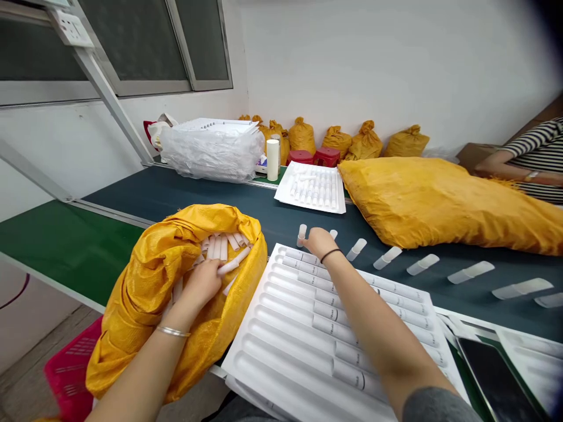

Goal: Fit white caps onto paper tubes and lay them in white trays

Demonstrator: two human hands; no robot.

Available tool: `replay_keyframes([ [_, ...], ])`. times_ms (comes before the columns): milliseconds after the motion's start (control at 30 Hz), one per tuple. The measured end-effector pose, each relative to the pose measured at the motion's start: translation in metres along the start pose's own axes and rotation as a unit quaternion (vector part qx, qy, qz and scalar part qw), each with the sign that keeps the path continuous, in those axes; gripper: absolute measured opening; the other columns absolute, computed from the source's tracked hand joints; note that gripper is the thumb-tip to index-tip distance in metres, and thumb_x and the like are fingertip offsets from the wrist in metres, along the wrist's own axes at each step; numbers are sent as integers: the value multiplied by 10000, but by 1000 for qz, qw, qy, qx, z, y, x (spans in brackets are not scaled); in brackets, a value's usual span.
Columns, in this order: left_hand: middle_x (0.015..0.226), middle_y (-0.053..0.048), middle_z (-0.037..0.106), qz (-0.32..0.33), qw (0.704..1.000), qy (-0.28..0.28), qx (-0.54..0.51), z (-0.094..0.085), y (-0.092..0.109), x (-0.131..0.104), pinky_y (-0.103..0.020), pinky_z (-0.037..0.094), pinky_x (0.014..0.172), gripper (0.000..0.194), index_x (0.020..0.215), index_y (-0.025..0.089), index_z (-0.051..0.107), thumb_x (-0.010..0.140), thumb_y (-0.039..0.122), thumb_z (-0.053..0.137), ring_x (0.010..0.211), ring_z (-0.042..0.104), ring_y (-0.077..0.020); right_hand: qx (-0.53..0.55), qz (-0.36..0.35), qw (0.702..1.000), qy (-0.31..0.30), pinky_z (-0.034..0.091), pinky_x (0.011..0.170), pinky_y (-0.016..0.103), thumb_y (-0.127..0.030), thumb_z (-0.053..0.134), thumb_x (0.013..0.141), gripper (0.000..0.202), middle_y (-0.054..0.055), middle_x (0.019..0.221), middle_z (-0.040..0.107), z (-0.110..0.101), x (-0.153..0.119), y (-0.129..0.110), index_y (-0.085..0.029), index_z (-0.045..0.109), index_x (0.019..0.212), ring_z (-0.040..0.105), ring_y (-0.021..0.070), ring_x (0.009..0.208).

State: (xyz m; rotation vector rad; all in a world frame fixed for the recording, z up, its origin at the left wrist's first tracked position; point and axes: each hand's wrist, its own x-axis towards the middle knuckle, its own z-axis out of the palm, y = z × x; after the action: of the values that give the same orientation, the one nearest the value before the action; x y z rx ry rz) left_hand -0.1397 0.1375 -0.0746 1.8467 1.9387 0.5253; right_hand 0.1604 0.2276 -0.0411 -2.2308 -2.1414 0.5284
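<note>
My left hand [203, 283] reaches into the mouth of a yellow woven sack [132, 299]. Its fingers are closed on one end of a white plastic tube [235, 261], and many similar tubes [217, 247] lie in the sack. Over the dark belt [220, 193], my right hand [320, 242] pinches an upright translucent tube [302, 233]. More translucent tubes [386, 258] stand in a row to its right. Beneath my right forearm lies a white grooved tray [264, 337], partly filled with printed white tubes [332, 313]; the forearm hides some of them.
Across the belt sit another filled tray [311, 186], a large yellow sack [440, 196] and a plastic-wrapped stack of trays [211, 152]. A phone [497, 375] lies at the right. Tied sacks [301, 136] line the wall. A person in striped sleeves [534, 143] is at far right.
</note>
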Motion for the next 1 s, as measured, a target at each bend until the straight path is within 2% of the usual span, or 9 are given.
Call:
replay_keyframes([
  [167, 1144, -74, 615, 90, 988, 44, -115, -11, 21, -18, -317, 437, 918, 331, 1125, 197, 540, 831, 346, 504, 1048, 575, -217, 11, -98, 995, -7, 462, 795, 314, -208, 732, 714, 111, 116, 864, 679, 19, -35, -9, -128, 666, 753, 629, 244, 890],
  [300, 1085, -77, 629, 128, 956, 59, -259, -14, 41, -34, -340, 441, 935, 307, 1061, 192, 584, 809, 366, 599, 1024, 590, -222, 37, -126, 990, 54, 428, 853, 369, -87, 612, 738, 98, 196, 1016, 635, 27, -54, -14, -89, 650, 829, 585, 300, 1000],
  [467, 978, -27, 659, 56, 828, 47, -556, -18, 68, -51, -290, 495, 844, 522, 1138, 255, 505, 684, 273, 760, 949, 623, -172, 124, -181, 972, 82, 480, 795, 326, -205, 560, 803, 178, 100, 938, 640, 15, -86, -15, -135, 565, 967, 618, 208, 884],
  [533, 955, 3, 663, 18, 767, 37, -640, -16, 79, -57, -271, 514, 783, 719, 1254, 335, 381, 663, 235, 778, 899, 636, -148, 241, -235, 941, 35, 514, 698, 265, -255, 527, 840, 191, 54, 936, 640, 14, -104, -17, -166, 528, 1009, 641, 147, 784],
  [633, 887, 30, 649, -20, 736, 7, -677, -14, 88, -63, -242, 512, 755, 630, 1167, 300, 472, 634, 219, 798, 798, 627, -109, 482, -305, 820, -45, 541, 626, 269, -309, 491, 884, 226, 64, 967, 626, 13, -124, -18, -172, 518, 1062, 660, 134, 720],
  [700, 824, 30, 634, -27, 758, 5, -652, -13, 88, -64, -216, 496, 745, 460, 997, 215, 575, 607, 241, 816, 754, 608, -96, 530, -332, 780, -9, 553, 661, 299, -311, 505, 892, 233, 74, 982, 619, 9, -132, -15, -182, 551, 1081, 655, 149, 764],
  [833, 755, -4, 637, 5, 873, -45, -486, -17, 80, -66, -222, 459, 643, 354, 939, 158, 648, 670, 353, 772, 674, 577, -118, 368, -434, 810, 139, 504, 871, 368, -184, 502, 898, 265, 95, 1088, 590, -8, -137, -5, -218, 594, 1144, 583, 192, 1012],
  [933, 886, -39, 665, 62, 910, -133, -388, -21, 82, -70, -264, 457, 708, 350, 1022, 174, 648, 758, 401, 686, 792, 600, -170, 286, -490, 812, 137, 483, 913, 371, -150, 485, 909, 308, 100, 1109, 587, -14, -137, -3, -216, 559, 1200, 567, 189, 1050],
  [1000, 1037, -50, 653, 95, 922, -138, -348, -22, 86, -74, -294, 441, 824, 334, 1073, 201, 626, 801, 394, 638, 949, 589, -204, 273, -485, 820, 136, 499, 882, 365, -164, 489, 914, 302, 99, 1086, 606, -12, -136, -5, -210, 538, 1209, 581, 188, 1017],
])
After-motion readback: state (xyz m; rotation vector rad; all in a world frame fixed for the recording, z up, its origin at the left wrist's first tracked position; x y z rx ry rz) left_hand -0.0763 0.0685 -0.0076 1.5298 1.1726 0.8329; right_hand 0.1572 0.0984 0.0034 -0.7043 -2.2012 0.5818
